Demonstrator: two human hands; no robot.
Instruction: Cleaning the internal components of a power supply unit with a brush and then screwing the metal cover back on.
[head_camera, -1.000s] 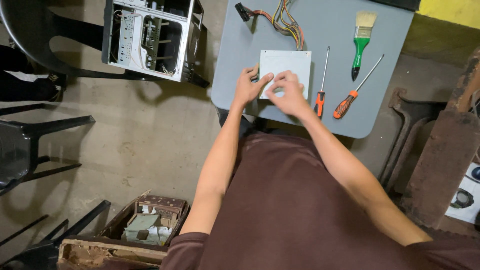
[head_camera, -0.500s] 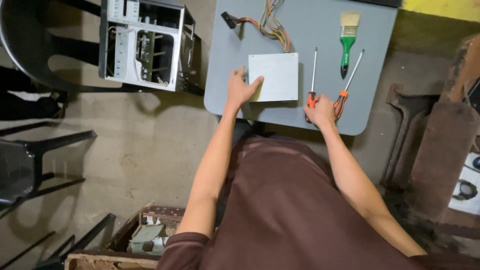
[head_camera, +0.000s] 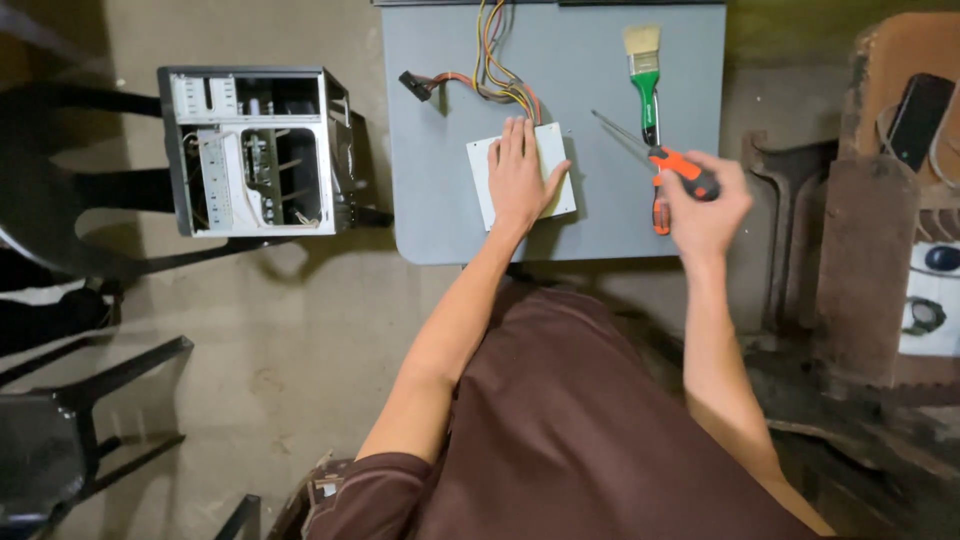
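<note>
My left hand (head_camera: 522, 175) pressed flat, fingers together, on the power supply (head_camera: 521, 176); my right hand (head_camera: 703, 205) gripped the orange-handled screwdriver (head_camera: 655, 155), probably needing squarer alignment.

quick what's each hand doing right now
Left hand: open, flat on the grey metal box.
Right hand: closed, holding an orange-handled screwdriver above the table.

Two screwdrivers (head_camera: 672, 165) with orange-and-black handles are showing at the right of the grey table (head_camera: 440, 215). One green-handled paintbrush (head_camera: 645, 70) is lying far right. One grey metal box (head_camera: 555, 160) is trailing one bundle of coloured wires (head_camera: 495, 60). One open computer case (head_camera: 255, 150) is standing left.
</note>
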